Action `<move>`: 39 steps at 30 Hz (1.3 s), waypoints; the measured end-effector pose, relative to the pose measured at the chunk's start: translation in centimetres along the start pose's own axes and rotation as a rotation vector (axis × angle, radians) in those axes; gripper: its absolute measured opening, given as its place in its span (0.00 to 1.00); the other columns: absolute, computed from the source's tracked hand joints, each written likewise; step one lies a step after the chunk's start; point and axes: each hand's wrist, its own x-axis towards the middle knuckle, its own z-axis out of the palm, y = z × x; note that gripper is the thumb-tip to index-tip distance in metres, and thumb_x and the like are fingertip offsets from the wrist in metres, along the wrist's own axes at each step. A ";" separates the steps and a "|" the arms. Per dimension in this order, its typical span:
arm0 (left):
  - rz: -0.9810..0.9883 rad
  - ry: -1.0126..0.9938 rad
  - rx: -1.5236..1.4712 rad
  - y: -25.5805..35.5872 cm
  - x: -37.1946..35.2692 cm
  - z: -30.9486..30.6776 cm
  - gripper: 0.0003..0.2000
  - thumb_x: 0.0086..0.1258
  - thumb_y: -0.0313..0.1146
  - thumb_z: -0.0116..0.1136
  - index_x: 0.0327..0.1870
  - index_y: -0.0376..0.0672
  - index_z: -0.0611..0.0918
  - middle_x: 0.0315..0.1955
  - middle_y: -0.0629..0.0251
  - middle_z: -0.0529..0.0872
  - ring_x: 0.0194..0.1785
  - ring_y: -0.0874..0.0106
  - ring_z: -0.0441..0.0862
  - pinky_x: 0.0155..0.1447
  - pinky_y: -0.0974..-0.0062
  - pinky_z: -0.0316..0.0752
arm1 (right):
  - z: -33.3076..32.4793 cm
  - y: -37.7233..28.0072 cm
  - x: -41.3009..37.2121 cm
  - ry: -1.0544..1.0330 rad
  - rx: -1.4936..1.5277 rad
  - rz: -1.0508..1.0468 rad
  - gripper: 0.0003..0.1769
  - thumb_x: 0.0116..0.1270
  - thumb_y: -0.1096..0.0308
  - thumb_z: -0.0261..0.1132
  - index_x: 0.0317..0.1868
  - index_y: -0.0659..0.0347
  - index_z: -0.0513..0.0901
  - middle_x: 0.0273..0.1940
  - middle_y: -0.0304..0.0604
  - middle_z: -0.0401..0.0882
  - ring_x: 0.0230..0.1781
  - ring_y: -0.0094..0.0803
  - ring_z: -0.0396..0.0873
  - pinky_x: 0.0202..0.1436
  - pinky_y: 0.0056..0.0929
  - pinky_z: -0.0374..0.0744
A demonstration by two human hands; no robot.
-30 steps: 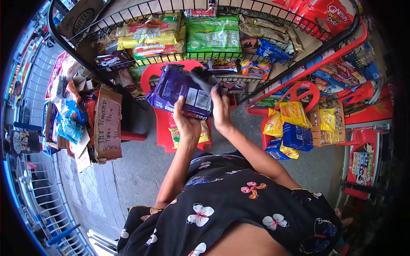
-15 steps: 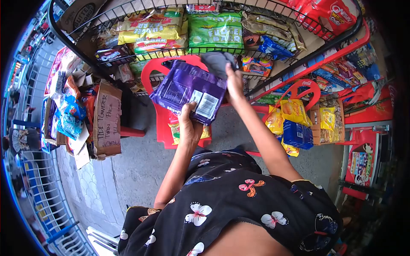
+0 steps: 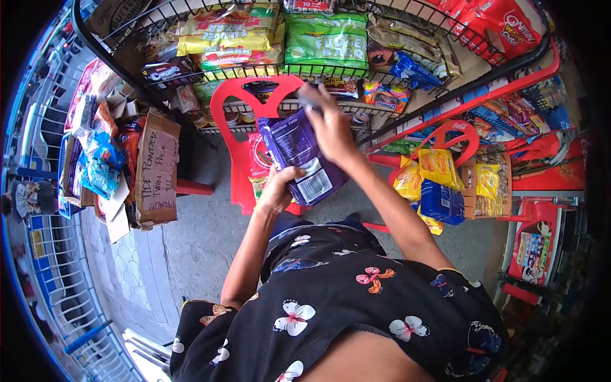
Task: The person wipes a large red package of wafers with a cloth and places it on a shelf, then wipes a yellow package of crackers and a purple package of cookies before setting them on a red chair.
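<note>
My left hand grips the lower left edge of a purple cookie pack, thumb on top, near a white barcode label. The pack is tilted, its printed back facing up. My right hand lies over the pack's upper right side, its fingers bent and smeared by motion. A bit of grey cloth shows at those fingers; the rest of it is hidden. Beneath the pack stands a red plastic chair with a red packet on it.
A black wire rack of snack packs, including green Fudgee Barr bags, stands ahead. At left sits a cardboard box of packets. Yellow packs and a blue pack lie on another red chair at right.
My right hand has moved down and left onto the pack with the grey cloth, which was spread above it before. The pack has turned more upright and shifted slightly right.
</note>
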 end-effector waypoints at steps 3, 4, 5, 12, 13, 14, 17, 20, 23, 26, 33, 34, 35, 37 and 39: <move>0.030 -0.059 0.176 0.7 0.0 -1.0 0.22 0.51 0.22 0.59 0.50 0.36 0.75 0.39 0.64 0.82 0.42 0.71 0.82 0.51 0.69 0.79 | 0.5 -4.8 -2.6 -0.074 -0.204 -0.315 0.15 0.68 0.67 0.55 0.52 0.59 0.80 0.53 0.46 0.80 0.63 0.43 0.71 0.70 0.48 0.57; 0.052 -0.050 0.342 0.8 0.0 -1.6 0.23 0.48 0.20 0.60 0.50 0.35 0.76 0.38 0.65 0.83 0.41 0.73 0.83 0.51 0.71 0.79 | 0.5 -4.3 -2.5 -0.085 -0.196 -0.311 0.15 0.68 0.67 0.55 0.52 0.59 0.80 0.53 0.46 0.80 0.63 0.43 0.71 0.70 0.48 0.57; 0.091 -0.048 0.463 1.2 -0.1 -1.8 0.24 0.47 0.21 0.61 0.50 0.36 0.76 0.38 0.66 0.83 0.40 0.74 0.82 0.51 0.73 0.77 | 0.2 -3.3 -2.0 -0.122 -0.118 -0.213 0.13 0.68 0.66 0.55 0.48 0.61 0.81 0.48 0.47 0.81 0.57 0.44 0.74 0.69 0.48 0.59; 0.115 0.063 0.492 -0.1 -1.3 -7.3 0.24 0.44 0.23 0.63 0.48 0.34 0.80 0.39 0.64 0.85 0.41 0.72 0.82 0.52 0.74 0.76 | 2.3 6.9 -1.9 -0.201 0.073 0.258 0.14 0.67 0.64 0.57 0.43 0.67 0.81 0.40 0.57 0.82 0.44 0.53 0.79 0.51 0.37 0.74; 0.155 0.082 0.533 -0.2 -1.3 -8.7 0.23 0.45 0.23 0.63 0.48 0.34 0.80 0.39 0.64 0.85 0.41 0.73 0.82 0.52 0.74 0.76 | 2.7 9.8 -3.4 -0.247 -0.026 0.343 0.15 0.68 0.66 0.56 0.46 0.69 0.80 0.41 0.54 0.83 0.42 0.46 0.81 0.48 0.37 0.75; 0.194 0.099 0.577 -0.2 -1.1 -10.2 0.22 0.46 0.24 0.64 0.47 0.34 0.80 0.38 0.65 0.85 0.40 0.73 0.82 0.51 0.75 0.76 | 3.1 12.2 -5.2 -0.187 0.213 0.450 0.15 0.69 0.65 0.55 0.47 0.68 0.81 0.40 0.45 0.84 0.39 0.31 0.81 0.46 0.31 0.75; 0.221 0.344 0.862 0.5 0.7 -13.2 0.24 0.49 0.25 0.64 0.52 0.37 0.79 0.34 0.59 0.86 0.40 0.74 0.82 0.49 0.75 0.75 | 2.1 14.8 -11.2 0.035 0.591 1.118 0.14 0.69 0.61 0.57 0.44 0.62 0.81 0.35 0.36 0.81 0.35 0.23 0.78 0.42 0.26 0.76; 0.248 0.704 1.093 -1.9 6.0 -21.8 0.31 0.51 0.26 0.64 0.61 0.39 0.75 0.42 0.49 0.86 0.48 0.63 0.84 0.53 0.69 0.75 | 0.5 15.2 -16.3 0.094 0.569 1.299 0.15 0.66 0.59 0.62 0.44 0.63 0.81 0.37 0.39 0.82 0.35 0.26 0.80 0.42 0.29 0.78; 0.501 0.705 1.083 -4.3 13.1 -30.7 0.29 0.50 0.24 0.65 0.60 0.38 0.76 0.49 0.45 0.82 0.50 0.56 0.83 0.57 0.66 0.74 | -0.9 15.4 -21.7 0.186 0.537 1.534 0.14 0.66 0.60 0.63 0.43 0.62 0.81 0.37 0.38 0.82 0.36 0.28 0.81 0.43 0.29 0.79; 0.797 0.542 1.285 -5.1 17.9 -33.6 0.37 0.52 0.30 0.69 0.67 0.44 0.68 0.61 0.43 0.72 0.61 0.49 0.72 0.63 0.58 0.67 | -1.9 14.3 -24.7 0.347 0.494 1.590 0.14 0.65 0.58 0.64 0.42 0.61 0.81 0.35 0.38 0.82 0.34 0.27 0.81 0.41 0.28 0.79; 0.301 0.344 1.530 -10.0 20.6 -38.0 0.43 0.59 0.38 0.65 0.74 0.45 0.53 0.69 0.46 0.60 0.70 0.46 0.59 0.69 0.54 0.59 | -8.2 11.8 -31.1 0.527 0.457 1.778 0.20 0.65 0.48 0.62 0.29 0.58 0.80 0.25 0.37 0.79 0.24 0.28 0.79 0.36 0.27 0.79; 0.311 0.347 1.551 -10.3 20.8 -38.6 0.42 0.61 0.40 0.63 0.74 0.42 0.52 0.69 0.46 0.61 0.69 0.45 0.60 0.69 0.55 0.59 | -9.3 11.9 -32.0 0.559 0.458 1.802 0.22 0.65 0.46 0.62 0.27 0.57 0.79 0.24 0.38 0.79 0.21 0.28 0.78 0.34 0.28 0.79; 0.273 0.349 1.597 -10.3 20.9 -39.1 0.40 0.62 0.41 0.63 0.73 0.41 0.55 0.68 0.44 0.62 0.68 0.45 0.61 0.69 0.55 0.60 | -10.9 12.1 -33.6 0.549 0.491 1.749 0.25 0.65 0.43 0.61 0.25 0.58 0.80 0.24 0.38 0.79 0.17 0.27 0.73 0.31 0.29 0.78; 0.254 0.338 1.656 -9.4 20.6 -38.1 0.39 0.62 0.41 0.62 0.72 0.40 0.57 0.67 0.42 0.62 0.67 0.44 0.62 0.68 0.55 0.61 | -13.6 12.6 -35.0 0.646 0.429 1.729 0.24 0.64 0.43 0.61 0.31 0.58 0.81 0.25 0.39 0.79 0.17 0.27 0.73 0.28 0.28 0.77; 0.079 0.437 1.593 -8.2 20.5 -35.7 0.35 0.58 0.36 0.63 0.68 0.38 0.64 0.63 0.39 0.66 0.63 0.43 0.66 0.66 0.55 0.63 | -16.7 13.7 -36.8 0.746 0.368 1.709 0.24 0.64 0.43 0.61 0.37 0.59 0.82 0.26 0.41 0.80 0.17 0.26 0.73 0.26 0.28 0.77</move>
